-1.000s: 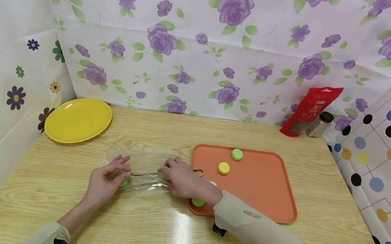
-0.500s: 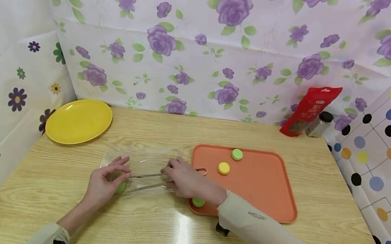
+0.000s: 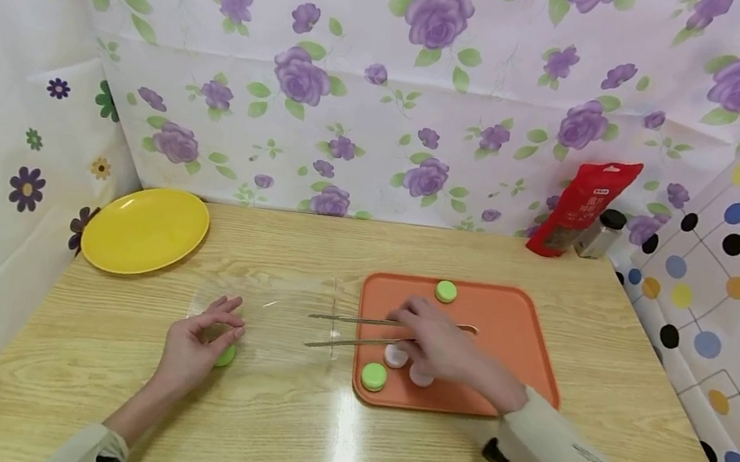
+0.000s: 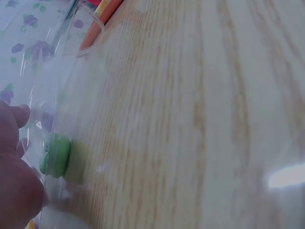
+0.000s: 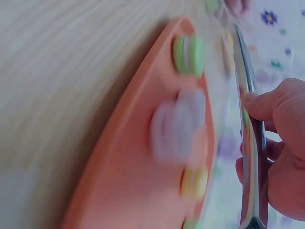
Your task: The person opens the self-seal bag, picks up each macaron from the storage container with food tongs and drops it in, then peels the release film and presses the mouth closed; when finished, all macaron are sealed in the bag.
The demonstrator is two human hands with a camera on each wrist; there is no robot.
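Note:
My left hand [image 3: 196, 342] pinches the edge of a clear plastic bag [image 3: 285, 330] lying flat on the table. A green macaron [image 4: 57, 155] lies inside the bag beside those fingers. My right hand [image 3: 436, 340] grips metal tongs [image 5: 252, 157] above the orange tray [image 3: 501, 360]; the tongs' tips are apart with nothing between them, over the bag's right end. On the tray, a green macaron [image 3: 374, 377] sits at the near left corner, with two pale macarons [image 3: 396, 356] close by, another green one [image 3: 446, 291] at the far edge, and a yellow one [image 5: 194, 182] in the right wrist view.
A yellow plate [image 3: 146, 231] stands at the table's back left. Against the back wall on the right are a red pouch [image 3: 582, 209] and a black-lidded jar [image 3: 601, 235]. Patterned cloth walls border the table at the back and both sides.
My right hand has moved right with the tongs, from over the bag to over the tray, and the tongs' tips have come away from the green macaron. My left hand has stayed at the bag.

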